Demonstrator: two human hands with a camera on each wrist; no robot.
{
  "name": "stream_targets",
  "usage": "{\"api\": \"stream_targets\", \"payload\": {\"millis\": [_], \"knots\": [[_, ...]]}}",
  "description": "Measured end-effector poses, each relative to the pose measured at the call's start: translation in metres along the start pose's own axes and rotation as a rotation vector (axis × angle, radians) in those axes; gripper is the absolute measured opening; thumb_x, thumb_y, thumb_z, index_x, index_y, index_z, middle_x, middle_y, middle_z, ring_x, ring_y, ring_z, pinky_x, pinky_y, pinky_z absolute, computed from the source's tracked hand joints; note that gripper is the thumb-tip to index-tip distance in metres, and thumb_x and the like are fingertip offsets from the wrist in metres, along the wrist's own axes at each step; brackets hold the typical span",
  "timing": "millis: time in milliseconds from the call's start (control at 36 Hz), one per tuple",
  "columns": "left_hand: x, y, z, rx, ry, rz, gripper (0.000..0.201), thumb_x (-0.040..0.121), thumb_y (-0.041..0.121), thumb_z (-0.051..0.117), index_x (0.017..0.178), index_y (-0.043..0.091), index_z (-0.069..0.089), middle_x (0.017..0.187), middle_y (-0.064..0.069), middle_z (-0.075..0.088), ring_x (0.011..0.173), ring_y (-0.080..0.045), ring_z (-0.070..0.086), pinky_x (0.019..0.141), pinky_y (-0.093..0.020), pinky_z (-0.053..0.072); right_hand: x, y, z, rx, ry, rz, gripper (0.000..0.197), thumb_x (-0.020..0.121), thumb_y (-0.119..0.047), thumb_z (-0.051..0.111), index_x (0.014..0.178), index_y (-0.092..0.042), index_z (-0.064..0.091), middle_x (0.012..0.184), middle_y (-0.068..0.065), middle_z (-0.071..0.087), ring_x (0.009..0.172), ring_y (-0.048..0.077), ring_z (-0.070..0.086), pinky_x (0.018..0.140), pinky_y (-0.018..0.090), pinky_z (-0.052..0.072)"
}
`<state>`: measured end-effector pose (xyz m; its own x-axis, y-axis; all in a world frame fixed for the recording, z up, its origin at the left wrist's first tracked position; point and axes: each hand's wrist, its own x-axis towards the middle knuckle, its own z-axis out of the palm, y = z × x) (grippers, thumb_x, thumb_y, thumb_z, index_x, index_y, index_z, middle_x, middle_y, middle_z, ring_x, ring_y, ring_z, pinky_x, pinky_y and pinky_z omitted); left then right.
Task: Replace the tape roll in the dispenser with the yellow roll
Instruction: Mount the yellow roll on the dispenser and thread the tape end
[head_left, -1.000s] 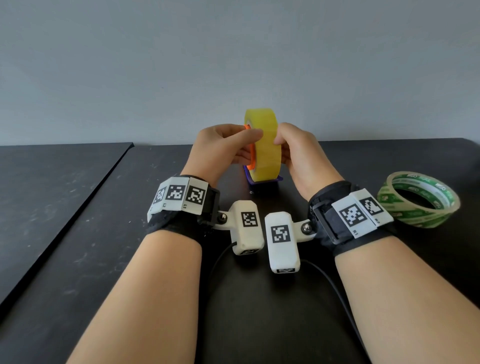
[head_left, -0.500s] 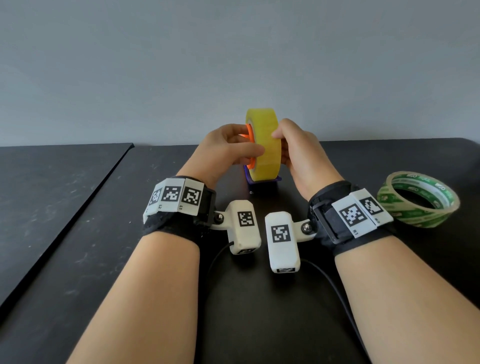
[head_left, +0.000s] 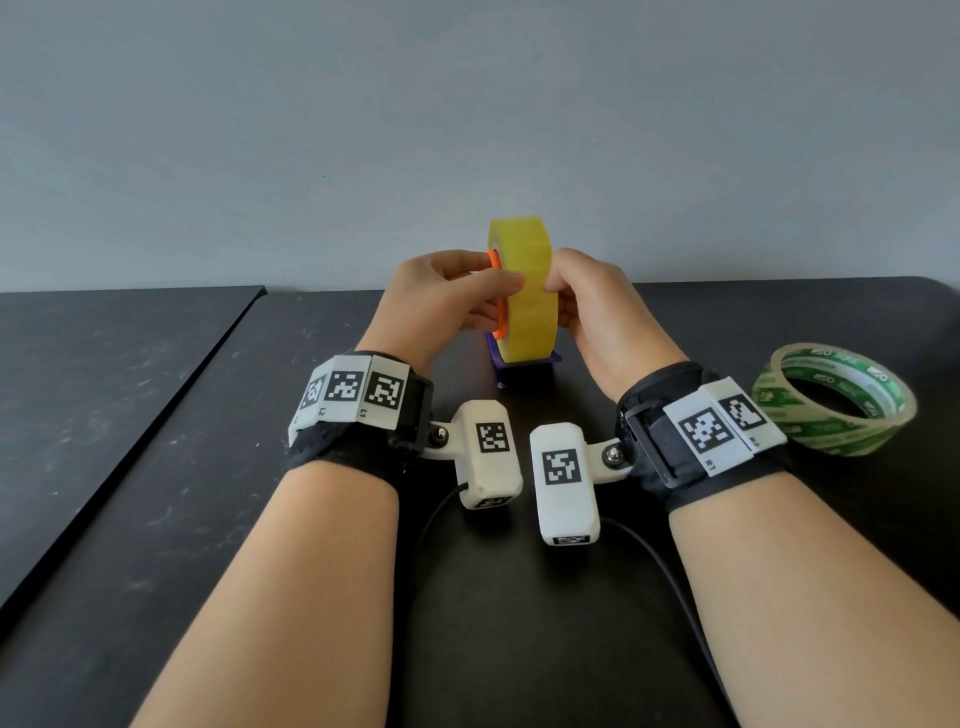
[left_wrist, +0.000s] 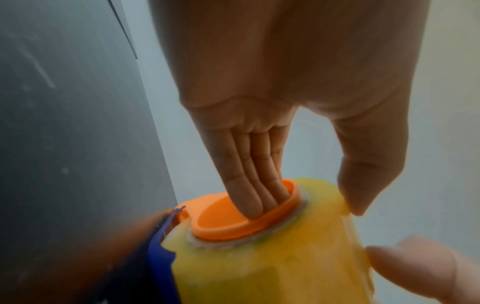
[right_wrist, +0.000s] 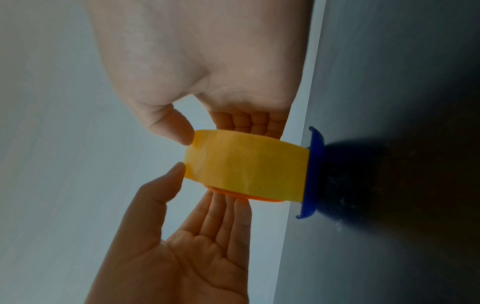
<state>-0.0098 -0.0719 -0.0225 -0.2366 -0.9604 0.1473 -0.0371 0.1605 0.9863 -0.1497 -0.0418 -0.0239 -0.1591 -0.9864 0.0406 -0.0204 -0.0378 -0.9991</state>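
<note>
Now, yellow roll (head_left: 524, 291): stands on edge, seated on the orange hub (left_wrist: 233, 218) of the blue dispenser (head_left: 524, 364), raised above the black tabletop (head_left: 156, 467) with the dispenser's base under it.
Dispenser contents: the yellow roll alone fills the holder; the hub pokes out of the roll's core on the left face.
Left hand (head_left: 447, 301): fingers (left_wrist: 249, 185) straight and together, tips pressed into the hub's hollow; thumb laid on the roll's outer band. Grip is loose, pressing and not curled round.
Right hand (head_left: 597, 312): thumb on the roll's outer band, fingers behind the right face; its grip pinches the yellow roll.
Green-printed roll (head_left: 836, 400): lies flat on the tabletop to the right, well apart from the dispenser.
</note>
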Motion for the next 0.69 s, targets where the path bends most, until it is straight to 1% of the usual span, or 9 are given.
{"api": "stream_targets", "payload": {"millis": [139,194,250,305,389,472,555,639,694], "knots": [[-0.0007,0.0009,-0.0007,-0.003,0.002,-0.017,0.025,0.081,0.014,0.073,0.103,0.002,0.071,0.094,-0.024,0.071,0.079,-0.027,0.067,0.084,-0.038,0.058,0.0016,0.002,-0.0005,-0.02,-0.015,-0.013,0.041,0.037,-0.036,0.054,0.07,-0.018,0.041,0.085,0.011,0.042,0.078,0.027,0.043,0.075,0.043,0.034],[-0.0012,0.0015,-0.0012,0.002,-0.003,-0.019,0.024,0.081,0.014,0.073,0.103,0.003,0.071,0.096,-0.027,0.071,0.08,-0.027,0.067,0.087,-0.041,0.058,0.0012,0.0023,-0.0012,-0.03,-0.015,-0.021,0.035,0.041,-0.032,0.055,0.069,-0.018,0.041,0.085,0.009,0.042,0.078,0.027,0.042,0.074,0.043,0.034],[-0.0016,0.0018,-0.0015,0.003,-0.008,-0.02,0.026,0.081,0.015,0.073,0.103,0.002,0.071,0.1,-0.029,0.071,0.081,-0.028,0.067,0.088,-0.042,0.058,0.0004,0.002,-0.0013,-0.024,-0.007,-0.024,0.024,0.052,-0.025,0.054,0.07,-0.016,0.042,0.084,0.01,0.042,0.077,0.026,0.043,0.073,0.041,0.036],[-0.0018,0.0017,-0.0018,0.0,-0.014,-0.022,0.027,0.081,0.014,0.073,0.104,0.0,0.07,0.102,-0.029,0.07,0.082,-0.029,0.067,0.087,-0.041,0.058,0.001,0.0018,-0.001,-0.015,0.011,-0.015,0.02,0.059,-0.025,0.051,0.075,-0.014,0.047,0.084,0.011,0.045,0.076,0.025,0.047,0.072,0.04,0.039],[-0.0018,0.0017,-0.0018,0.008,-0.024,-0.017,0.028,0.082,0.015,0.072,0.104,-0.002,0.07,0.102,-0.03,0.07,0.08,-0.028,0.067,0.082,-0.035,0.059,0.002,0.0008,-0.0004,-0.014,0.033,0.004,0.032,0.063,-0.033,0.052,0.09,-0.016,0.051,0.087,0.01,0.05,0.079,0.025,0.052,0.076,0.04,0.042],[-0.001,0.0013,-0.0015,0.012,-0.025,-0.011,0.029,0.082,0.016,0.073,0.104,-0.002,0.07,0.102,-0.029,0.07,0.078,-0.026,0.068,0.079,-0.032,0.06,0.0024,0.0002,-0.0012,-0.016,0.027,0.008,0.034,0.062,-0.033,0.053,0.091,-0.016,0.052,0.087,0.011,0.052,0.082,0.026,0.054,0.079,0.041,0.043],[-0.0008,0.0008,-0.0003,0.013,-0.023,-0.013,0.03,0.081,0.015,0.073,0.104,-0.004,0.07,0.098,-0.029,0.07,0.077,-0.026,0.067,0.076,-0.03,0.061,0.0017,0.0001,-0.0023,-0.01,0.015,0.01,0.032,0.059,-0.032,0.053,0.085,-0.013,0.051,0.085,0.012,0.051,0.081,0.027,0.053,0.079,0.043,0.043],[-0.001,0.001,0.0006,0.002,-0.014,-0.013,0.029,0.081,0.014,0.073,0.103,-0.004,0.069,0.094,-0.028,0.07,0.078,-0.028,0.066,0.074,-0.029,0.06,0.0,-0.0001,-0.0021,0.0,-0.001,0.011,0.039,0.045,-0.032,0.057,0.076,-0.012,0.045,0.081,0.011,0.044,0.077,0.026,0.045,0.074,0.042,0.038],[-0.001,0.0013,0.0007,-0.002,-0.006,-0.011,0.028,0.082,0.014,0.073,0.103,-0.004,0.069,0.098,-0.029,0.07,0.078,-0.028,0.066,0.074,-0.03,0.06,-0.0009,0.0001,-0.0018,0.008,-0.007,0.003,0.04,0.043,-0.034,0.056,0.076,-0.014,0.044,0.084,0.009,0.042,0.077,0.026,0.041,0.073,0.041,0.035]]}}
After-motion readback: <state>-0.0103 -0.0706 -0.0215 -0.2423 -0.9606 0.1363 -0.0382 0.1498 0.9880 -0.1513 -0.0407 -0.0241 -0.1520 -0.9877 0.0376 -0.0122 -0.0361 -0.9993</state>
